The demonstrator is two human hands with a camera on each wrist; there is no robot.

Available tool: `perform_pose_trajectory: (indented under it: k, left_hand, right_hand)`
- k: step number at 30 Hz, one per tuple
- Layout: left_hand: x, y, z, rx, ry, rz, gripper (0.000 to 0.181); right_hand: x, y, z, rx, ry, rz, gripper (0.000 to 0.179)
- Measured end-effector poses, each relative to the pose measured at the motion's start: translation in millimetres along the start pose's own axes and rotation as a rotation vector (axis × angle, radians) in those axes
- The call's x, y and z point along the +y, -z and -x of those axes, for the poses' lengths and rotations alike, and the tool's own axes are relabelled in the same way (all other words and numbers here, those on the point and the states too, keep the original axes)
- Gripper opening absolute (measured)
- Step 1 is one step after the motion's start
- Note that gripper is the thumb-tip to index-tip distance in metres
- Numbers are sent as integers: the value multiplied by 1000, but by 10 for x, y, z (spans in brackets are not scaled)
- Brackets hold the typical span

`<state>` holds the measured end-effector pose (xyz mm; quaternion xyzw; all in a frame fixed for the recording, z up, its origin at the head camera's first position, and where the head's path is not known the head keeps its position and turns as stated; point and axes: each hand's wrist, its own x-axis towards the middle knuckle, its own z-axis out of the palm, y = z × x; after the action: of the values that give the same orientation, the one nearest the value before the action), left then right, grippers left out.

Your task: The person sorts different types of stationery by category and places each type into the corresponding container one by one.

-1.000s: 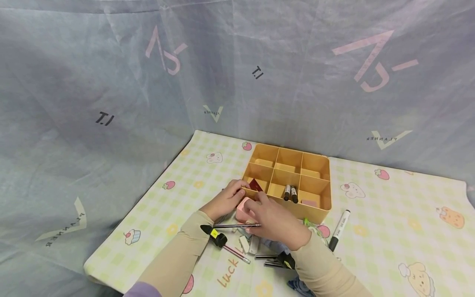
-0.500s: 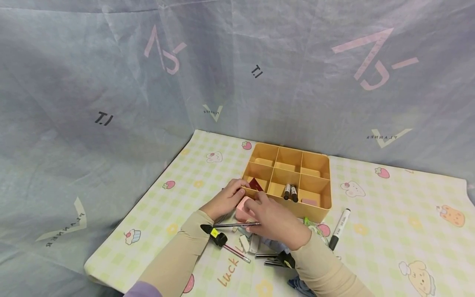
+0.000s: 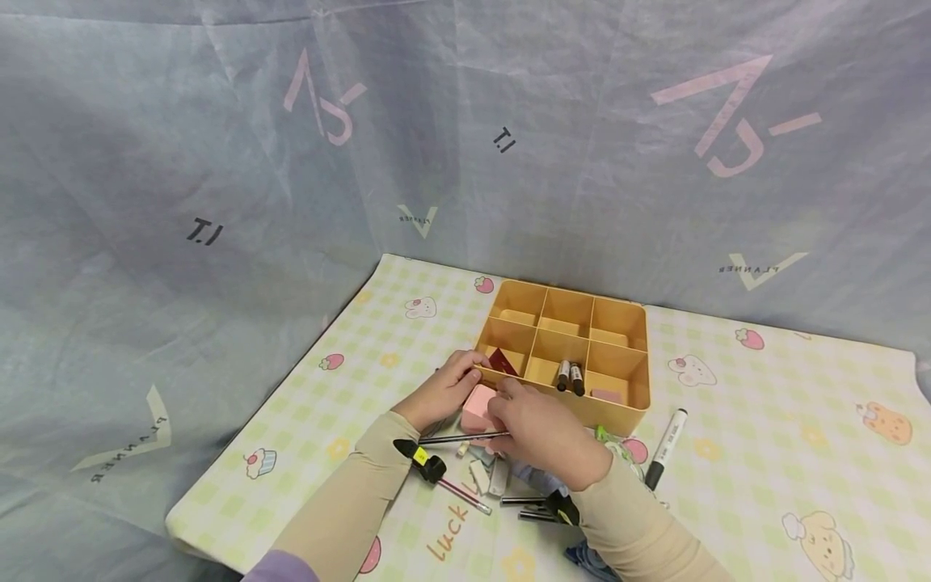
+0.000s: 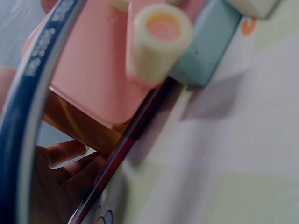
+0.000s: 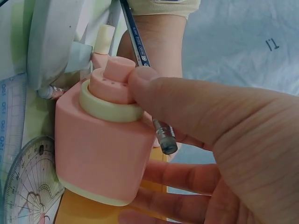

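Note:
A pink hand-crank pencil sharpener [image 3: 478, 406] stands before the front wall of the yellow six-compartment organizer [image 3: 604, 412]. Its pink knob and cream ring show in the right wrist view, its cream crank knob [image 4: 159, 44] in the left wrist view. My right hand [image 3: 541, 428] holds a dark blue pencil [image 5: 138, 44] under the thumb. That thumb's tip is at the sharpener's knob, and the other fingers extend beside its body. The pencil points left towards my left wrist. My left hand [image 3: 440, 392] grips the organizer's front left corner, fingers at the rim.
Two dark-capped markers [image 3: 570, 377], a pink block [image 3: 606, 396] and a dark red card [image 3: 500, 362] are in front compartments. A white marker [image 3: 665, 449] lies right. Below the hands lie a striped pencil [image 3: 464, 495] and a white eraser [image 3: 479, 477]. A protractor [image 5: 32, 182] lies beside the sharpener.
My right fingers have drawn back slightly to the right, uncovering more of the sharpener's top. The pencil's right end has risen a little. My left hand stays in place.

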<state>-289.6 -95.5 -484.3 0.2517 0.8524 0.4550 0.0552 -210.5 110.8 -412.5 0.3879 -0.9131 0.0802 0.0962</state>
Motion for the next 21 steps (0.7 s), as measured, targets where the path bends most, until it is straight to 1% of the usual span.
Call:
perform_pose_trajectory:
  k: [3, 7, 10, 13, 15, 21]
  left_hand:
    - [11, 5, 4, -1, 6, -13, 21]
    - [24, 5, 8, -7, 24, -15, 21]
    - [29, 2, 11, -11, 28, -10, 21]
    - [32, -3, 16, -8, 29, -5, 21]
    - [40, -3, 20, -4, 31, 7, 20]
    - [49, -1, 19, 1, 28, 15, 20]
  right_hand:
    - [-6, -6, -2, 11, 14, -15, 35]
    - [-8, -30, -1, 3, 20, -75, 37]
    - [-4, -50, 10, -22, -3, -126, 40]
    - [-4, -73, 14, -41, -31, -146, 44]
    - [-7, -91, 12, -46, -44, -143, 45]
    - [-22, -117, 8, -19, -44, -106, 46]
